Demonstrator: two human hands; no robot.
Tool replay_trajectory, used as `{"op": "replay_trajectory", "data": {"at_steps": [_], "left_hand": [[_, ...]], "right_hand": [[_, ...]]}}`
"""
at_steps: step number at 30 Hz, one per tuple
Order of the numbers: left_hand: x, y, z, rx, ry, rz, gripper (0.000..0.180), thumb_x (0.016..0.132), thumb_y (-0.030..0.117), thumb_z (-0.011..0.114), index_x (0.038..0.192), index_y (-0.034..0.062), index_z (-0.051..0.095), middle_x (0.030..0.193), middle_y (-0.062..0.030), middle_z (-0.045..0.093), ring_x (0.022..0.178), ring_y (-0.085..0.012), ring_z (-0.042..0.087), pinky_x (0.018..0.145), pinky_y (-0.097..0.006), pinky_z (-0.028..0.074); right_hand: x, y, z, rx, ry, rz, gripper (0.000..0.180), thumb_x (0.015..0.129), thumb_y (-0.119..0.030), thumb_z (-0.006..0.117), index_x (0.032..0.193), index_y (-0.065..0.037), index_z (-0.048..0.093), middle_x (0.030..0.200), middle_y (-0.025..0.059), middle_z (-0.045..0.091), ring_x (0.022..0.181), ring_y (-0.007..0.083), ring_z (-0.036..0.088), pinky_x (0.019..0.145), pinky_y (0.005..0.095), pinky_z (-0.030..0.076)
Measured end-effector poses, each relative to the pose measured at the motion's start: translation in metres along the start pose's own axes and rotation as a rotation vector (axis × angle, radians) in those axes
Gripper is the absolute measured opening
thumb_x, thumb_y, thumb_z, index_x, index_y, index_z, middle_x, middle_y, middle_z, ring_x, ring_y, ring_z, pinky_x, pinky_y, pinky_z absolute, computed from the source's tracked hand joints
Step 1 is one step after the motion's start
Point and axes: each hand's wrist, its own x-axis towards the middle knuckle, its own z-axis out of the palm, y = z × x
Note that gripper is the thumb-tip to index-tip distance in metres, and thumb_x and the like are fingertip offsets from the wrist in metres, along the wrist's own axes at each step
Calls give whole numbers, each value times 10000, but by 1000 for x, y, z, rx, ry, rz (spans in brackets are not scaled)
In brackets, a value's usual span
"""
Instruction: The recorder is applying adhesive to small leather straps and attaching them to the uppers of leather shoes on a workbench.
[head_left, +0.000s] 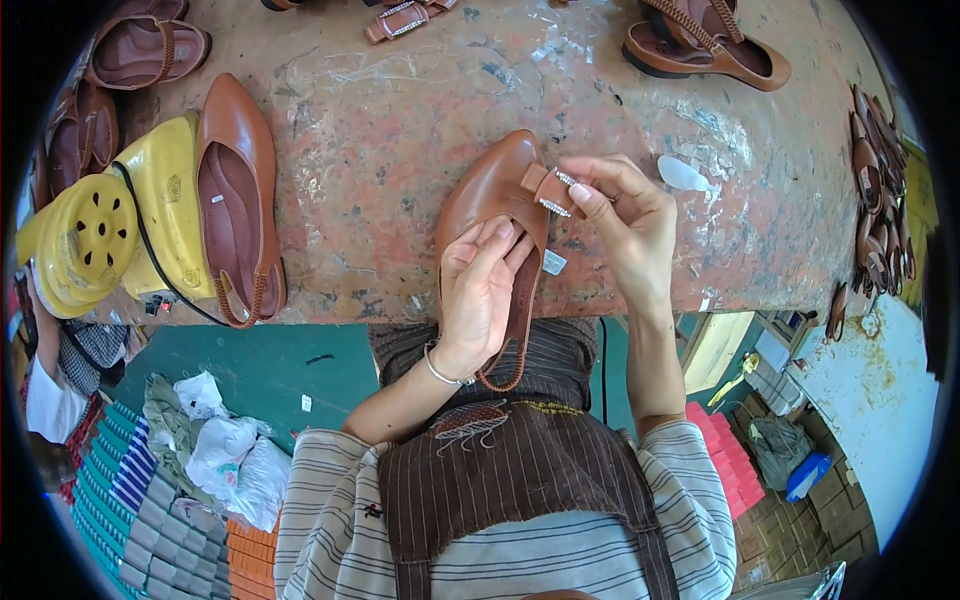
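A brown pointed slingback shoe (480, 190) lies at the table's near edge, toe away from me, its elastic heel strap hanging over the edge. My left hand (482, 285) grips it with fingers tucked into the opening; parts of those fingers are hidden inside. Between thumb and fingers, my right hand (635, 215) pinches a brown strap ornament (550, 190) with two rows of clear rhinestones. One end of this ornament meets the right side of the shoe's toe; whether it is attached there, I cannot tell.
Left of me, another slingback shoe (262, 150) stands beside a yellow machine (165, 210) with a round vented cover and black cable. More shoes (715, 55) sit at the far edge, near a loose ornament (405, 20). A white oval piece (683, 173) lies right of my hand; brown straps (872, 190) pile farther right.
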Motion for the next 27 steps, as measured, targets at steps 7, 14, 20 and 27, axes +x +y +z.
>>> {"op": "replay_trajectory", "data": {"at_steps": [7, 14, 20, 27], "left_hand": [[1, -5, -4, -15, -50, -3, 218, 951, 52, 497, 1133, -62, 537, 1145, -123, 597, 1109, -199, 566, 1025, -374, 428], [0, 0, -2, -5, -66, 5, 294, 955, 55, 489, 1217, -78, 504, 1218, -139, 575, 1142, -200, 548, 1029, -373, 421], [2, -2, -6, -21, -89, -2, 287, 955, 55, 490, 1211, -72, 511, 1213, -133, 575, 1136, -196, 547, 1030, -370, 419], [1, -4, -3, -13, -21, -10, 245, 952, 72, 517, 1170, -36, 552, 1144, -98, 603, 1071, -158, 568, 994, -343, 445]], "right_hand": [[-1, 5, 15, -342, -38, -181, 140, 790, 25, 666, 911, -11, 726, 828, 82, 635, 766, 143, 608, 684, 255, 484], [-1, 10, 26, -395, 17, -257, 162, 770, 25, 677, 916, -22, 731, 805, 85, 614, 718, 161, 592, 630, 273, 468], [1, 12, 27, -444, 15, -240, 159, 784, 24, 677, 920, -34, 737, 815, 67, 607, 776, 141, 579, 700, 257, 464], [-1, 16, 27, -474, 37, -248, 164, 770, 38, 685, 899, -45, 744, 816, 71, 597, 761, 146, 583, 691, 260, 468]]}}
